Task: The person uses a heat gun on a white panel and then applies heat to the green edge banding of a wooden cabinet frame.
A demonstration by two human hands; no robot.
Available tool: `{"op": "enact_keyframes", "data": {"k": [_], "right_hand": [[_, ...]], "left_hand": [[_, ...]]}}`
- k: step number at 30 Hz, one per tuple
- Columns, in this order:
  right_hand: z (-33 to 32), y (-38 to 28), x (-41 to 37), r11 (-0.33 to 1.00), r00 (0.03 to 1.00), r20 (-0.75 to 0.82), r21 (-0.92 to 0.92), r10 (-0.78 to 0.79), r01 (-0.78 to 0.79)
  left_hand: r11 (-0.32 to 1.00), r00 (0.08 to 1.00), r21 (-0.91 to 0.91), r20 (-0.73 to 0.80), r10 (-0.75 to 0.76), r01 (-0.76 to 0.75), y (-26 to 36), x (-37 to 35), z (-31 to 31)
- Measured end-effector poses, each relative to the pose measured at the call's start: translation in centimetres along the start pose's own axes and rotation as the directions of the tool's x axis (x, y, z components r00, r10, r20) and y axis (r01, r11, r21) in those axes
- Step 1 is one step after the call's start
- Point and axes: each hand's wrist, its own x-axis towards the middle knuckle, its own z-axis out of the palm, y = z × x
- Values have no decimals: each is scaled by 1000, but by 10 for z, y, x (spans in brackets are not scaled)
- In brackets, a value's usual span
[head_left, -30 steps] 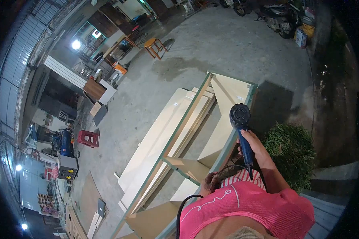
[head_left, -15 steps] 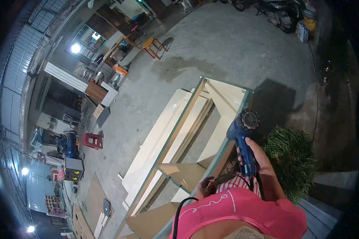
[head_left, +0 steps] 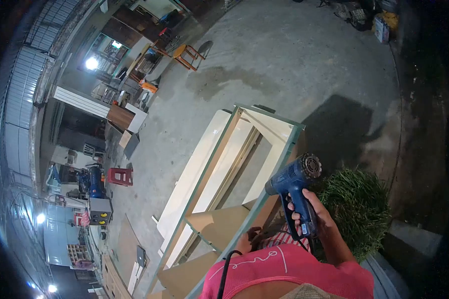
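Observation:
My right hand is wrapped round the handle of a blue heat gun. Its round vented end faces up and right, and its other end points left over the green-edged side of a wooden shelf frame. My left hand is low, close beside that same side of the frame, near a divider board; its fingers are partly hidden. A black cord crosses the pink shirt near my left wrist.
Long cream panels lie on the concrete floor beyond the frame. A heap of cut grass is at my right. Farther off stand a red plastic stool, a wooden stool, a blue machine and leaning boards.
The heat gun has moved down and left in view and turned, its end now over the frame's edge. The whole view has shifted slightly, with the frame appearing lower and left.

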Motion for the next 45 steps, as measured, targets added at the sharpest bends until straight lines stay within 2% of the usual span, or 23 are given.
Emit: {"op": "enact_keyframes", "data": {"k": [1,5,8,9,10,11,12,13,16,17,20,24,26,27,29,30,31,32,34,35,37,41,45], "right_hand": [[-3,-3,1,997,1000,-5,67,29,-29],[-3,-16,-2,997,1000,2,83,2,-3],[-1,-28,-4,984,984,-75,65,-161,166],[-1,-33,-2,980,974,-129,54,-185,193],[-2,-39,-2,976,960,-193,42,-201,213],[-8,-44,3,962,954,-149,38,-261,269],[-13,-51,10,942,939,-99,34,-328,333],[-14,-57,12,924,918,-108,-9,-381,383],[-16,-71,23,884,876,-122,-74,-467,461],[-16,-75,26,863,855,-119,-91,-504,496],[-13,-81,32,869,867,-67,-73,-494,490],[-4,-84,43,880,878,-62,-53,-475,473],[-3,-86,55,868,870,-74,-142,-488,475],[-7,-87,62,882,880,-90,-119,-467,456],[-11,-87,69,874,877,-64,-141,-476,465],[-8,-88,74,871,874,-85,-172,-479,461],[-1,-89,75,862,870,-50,-171,-490,476],[6,-90,73,849,852,-97,-194,-514,491],[10,-91,74,834,829,-141,-215,-542,509],[6,-91,77,844,840,-133,-209,-526,495],[-2,-92,86,869,867,-127,-192,-482,455],[-4,-92,89,861,861,-121,-207,-494,465],[-3,-95,92,877,867,-136,-111,-479,467]], "left_hand": [[999,1000,42,-3,13,-13,11,1,0],[978,998,196,-4,70,-68,51,4,2],[955,998,288,4,67,-66,53,-11,11],[741,982,669,-90,166,-63,3,2,-1],[993,980,-108,-196,19,-41,-54,21,-9],[796,973,591,-76,218,-132,49,-4,8],[771,954,628,-153,257,-107,24,2,6],[799,955,583,-124,269,-150,71,-6,19],[861,989,507,-109,104,-35,86,-11,17],[882,975,460,-128,180,-102,82,-10,17],[900,988,436,-132,77,-12,85,-11,15],[888,983,459,-151,106,-26,86,-12,14],[891,972,453,-191,137,-36,83,-11,15],[895,979,445,-194,60,33,86,-13,14],[828,962,560,-218,166,-16,83,-12,14],[854,958,518,-219,185,-47,65,-7,8],[820,930,556,-214,299,-136,58,-5,6],[871,933,471,-235,272,-136,30,1,1],[943,954,312,-230,192,-114,41,0,3],[941,952,316,-232,200,-121,44,0,3],[959,971,284,-224,78,-12,48,-2,3],[939,969,341,-219,117,-36,54,-6,3],[967,968,251,-248,21,43,68,-8,8]]}}
